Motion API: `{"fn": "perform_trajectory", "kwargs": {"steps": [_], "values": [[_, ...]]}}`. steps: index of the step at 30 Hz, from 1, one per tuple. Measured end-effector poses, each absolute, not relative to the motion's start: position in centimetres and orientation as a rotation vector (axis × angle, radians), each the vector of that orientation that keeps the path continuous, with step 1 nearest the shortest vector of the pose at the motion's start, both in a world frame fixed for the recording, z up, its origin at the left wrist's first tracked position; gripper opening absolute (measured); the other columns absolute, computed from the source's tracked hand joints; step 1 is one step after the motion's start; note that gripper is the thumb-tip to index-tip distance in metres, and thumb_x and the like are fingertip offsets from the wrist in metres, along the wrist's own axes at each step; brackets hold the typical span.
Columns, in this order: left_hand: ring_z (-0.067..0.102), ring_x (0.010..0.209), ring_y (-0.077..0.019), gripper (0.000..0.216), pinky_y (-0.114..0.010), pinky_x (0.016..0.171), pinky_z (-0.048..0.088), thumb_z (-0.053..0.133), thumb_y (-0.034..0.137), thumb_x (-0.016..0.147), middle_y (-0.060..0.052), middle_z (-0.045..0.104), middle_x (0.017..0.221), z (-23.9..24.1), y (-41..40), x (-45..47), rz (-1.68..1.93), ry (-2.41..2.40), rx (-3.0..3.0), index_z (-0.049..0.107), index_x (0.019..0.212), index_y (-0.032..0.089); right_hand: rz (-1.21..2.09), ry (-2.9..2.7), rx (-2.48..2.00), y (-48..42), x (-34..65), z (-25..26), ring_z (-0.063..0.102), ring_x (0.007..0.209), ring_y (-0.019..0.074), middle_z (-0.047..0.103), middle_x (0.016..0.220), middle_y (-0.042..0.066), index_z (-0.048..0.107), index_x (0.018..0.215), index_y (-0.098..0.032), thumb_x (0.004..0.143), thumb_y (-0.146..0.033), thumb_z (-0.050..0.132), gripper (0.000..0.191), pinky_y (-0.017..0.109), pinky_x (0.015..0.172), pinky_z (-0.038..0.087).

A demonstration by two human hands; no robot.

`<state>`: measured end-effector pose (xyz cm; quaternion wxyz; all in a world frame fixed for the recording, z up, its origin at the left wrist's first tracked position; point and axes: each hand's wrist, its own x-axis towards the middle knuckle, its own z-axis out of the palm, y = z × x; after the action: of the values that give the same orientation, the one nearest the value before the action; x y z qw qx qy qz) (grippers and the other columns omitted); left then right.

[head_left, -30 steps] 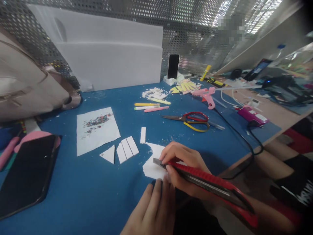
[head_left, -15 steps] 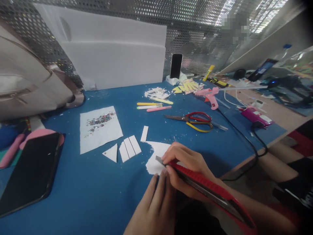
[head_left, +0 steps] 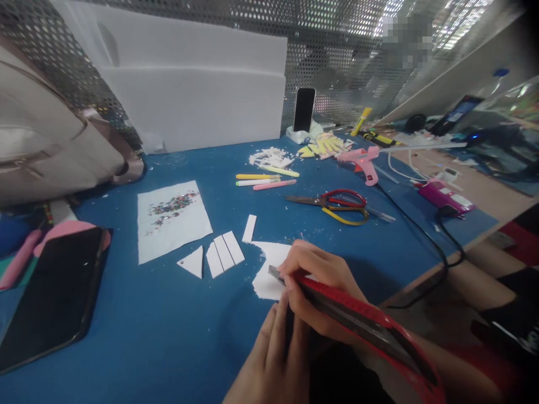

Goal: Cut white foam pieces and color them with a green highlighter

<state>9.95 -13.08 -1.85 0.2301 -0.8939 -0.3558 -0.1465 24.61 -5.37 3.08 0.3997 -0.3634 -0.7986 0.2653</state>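
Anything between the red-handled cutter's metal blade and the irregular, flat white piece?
Nothing visible: the right hand holds the cutter with its blade directly over the white piece. The left hand is at the piece's near edge, not between.

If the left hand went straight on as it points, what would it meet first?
Likely the white piece: the left hand seems right at its near edge. Just beyond comes the right hand with the red cutter; depth is unclear.

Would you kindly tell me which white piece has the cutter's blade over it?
The large ragged piece, under the red cutter in the right hand; the triangle, three adjoining pieces and lone strip lie left of the blade.
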Motion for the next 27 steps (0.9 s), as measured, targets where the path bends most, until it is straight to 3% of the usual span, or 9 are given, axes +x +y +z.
{"fn": "perform_trajectory", "kwargs": {"steps": [8,19,27], "values": [[0.063,0.114,-0.0293,0.043,-0.047,0.099,0.051,0.039,0.024,0.092,-0.01,0.066,0.122,-2.14,-13.19,10.32,-0.401,-0.964,-2.437,0.055,0.13,0.012,0.679,-2.053,-0.929,-5.77,24.44,3.01,0.05,0.065,0.01,0.052,0.075,-0.001,0.049,0.077,-0.017,0.082,-0.013,0.052,0.007,0.026,0.059,0.041],[0.063,0.114,-0.0269,0.043,-0.039,0.101,0.049,0.041,0.023,0.092,-0.011,0.064,0.127,-1.78,-13.3,10.25,-0.348,-0.945,-2.434,0.054,0.13,0.01,0.595,-2.067,-0.918,-5.6,24.6,2.75,0.051,0.067,0.0101,0.052,0.077,0.0,0.05,0.079,-0.016,0.082,-0.012,0.053,0.006,0.025,0.06,0.041],[0.06,0.118,-0.0261,0.044,-0.047,0.106,0.042,0.043,0.034,0.095,-0.011,0.059,0.132,-1.68,-13.45,10.37,-0.31,-0.927,-2.452,0.051,0.133,0.014,0.504,-2.148,-0.905,-5.82,24.03,2.89,0.05,0.064,0.0106,0.052,0.076,0.001,0.05,0.079,-0.016,0.08,-0.007,0.051,0.009,0.025,0.057,0.041]]}}
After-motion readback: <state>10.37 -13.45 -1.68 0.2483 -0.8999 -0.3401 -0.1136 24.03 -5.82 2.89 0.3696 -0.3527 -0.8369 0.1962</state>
